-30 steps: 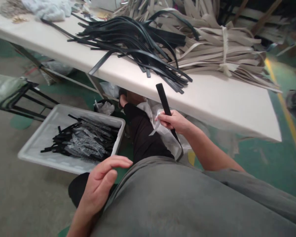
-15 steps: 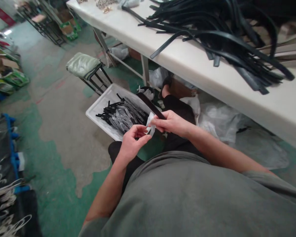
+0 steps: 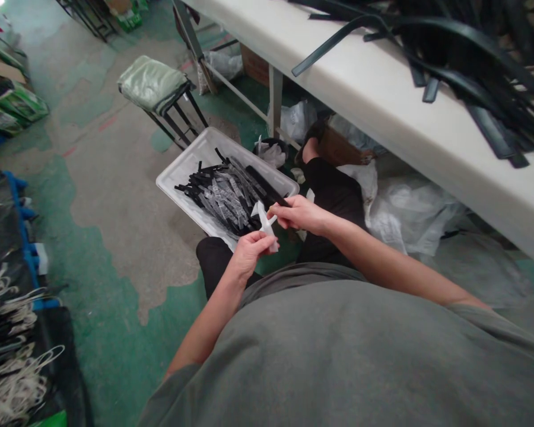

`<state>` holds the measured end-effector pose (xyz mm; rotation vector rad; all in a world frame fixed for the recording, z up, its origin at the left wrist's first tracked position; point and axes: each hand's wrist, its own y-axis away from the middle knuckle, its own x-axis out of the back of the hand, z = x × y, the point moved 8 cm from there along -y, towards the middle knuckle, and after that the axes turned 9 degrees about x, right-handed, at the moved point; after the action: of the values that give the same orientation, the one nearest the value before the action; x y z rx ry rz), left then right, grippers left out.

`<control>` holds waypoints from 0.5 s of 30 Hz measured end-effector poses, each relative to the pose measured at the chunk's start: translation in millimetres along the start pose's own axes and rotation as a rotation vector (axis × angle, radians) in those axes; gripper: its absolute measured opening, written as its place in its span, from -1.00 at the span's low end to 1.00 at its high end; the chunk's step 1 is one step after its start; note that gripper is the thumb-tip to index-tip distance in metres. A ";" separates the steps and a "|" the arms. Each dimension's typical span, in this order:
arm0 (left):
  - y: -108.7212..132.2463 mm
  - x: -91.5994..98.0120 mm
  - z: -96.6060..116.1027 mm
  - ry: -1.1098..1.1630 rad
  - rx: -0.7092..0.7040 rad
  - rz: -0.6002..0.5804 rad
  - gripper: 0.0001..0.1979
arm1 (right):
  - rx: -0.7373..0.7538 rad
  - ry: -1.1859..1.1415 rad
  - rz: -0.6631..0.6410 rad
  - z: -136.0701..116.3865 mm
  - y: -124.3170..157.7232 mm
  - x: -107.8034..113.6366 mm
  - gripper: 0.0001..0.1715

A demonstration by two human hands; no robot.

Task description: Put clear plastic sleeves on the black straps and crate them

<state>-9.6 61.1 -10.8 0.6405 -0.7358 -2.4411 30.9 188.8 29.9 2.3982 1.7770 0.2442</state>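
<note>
My right hand [image 3: 301,214] is closed around one end of a flat black strap [image 3: 267,187], which points forward over the bin. Its fingertips also touch a thin white strip [image 3: 265,222], perhaps paper or film. Pinched between thumb and fingers of my left hand [image 3: 251,248] is the lower part of that same strip. Just beyond both hands sits a white plastic bin [image 3: 174,172]. In it lies a heap of black straps [image 3: 226,198], many with clear or whitish wrapping.
A white-topped table [image 3: 351,83] runs along the right, with loose black straps [image 3: 463,65] on it. Behind the bin stands a stool [image 3: 153,83] with a green cover. Plastic bags [image 3: 409,213] lie under the table. More bundles [image 3: 13,356] are at lower left.
My left hand has closed on the white strip, its fingers having been apart before. The strap now points lower, over the bin. The view has shifted slightly.
</note>
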 end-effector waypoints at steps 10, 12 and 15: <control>-17.3 24.9 -35.6 0.483 0.110 0.136 -0.59 | -0.006 0.141 0.068 28.3 24.3 7.2 -0.51; -21.5 24.2 -38.4 0.506 0.109 0.154 -0.60 | 0.037 0.239 0.048 24.9 25.6 -1.5 -0.53; -26.4 17.0 -39.7 0.489 0.094 0.159 -0.62 | 0.038 0.423 0.008 23.8 24.4 -17.8 -0.59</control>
<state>-8.9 55.8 -61.1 1.1170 -0.6686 -1.9964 53.7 164.2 11.1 2.5208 1.9460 0.7767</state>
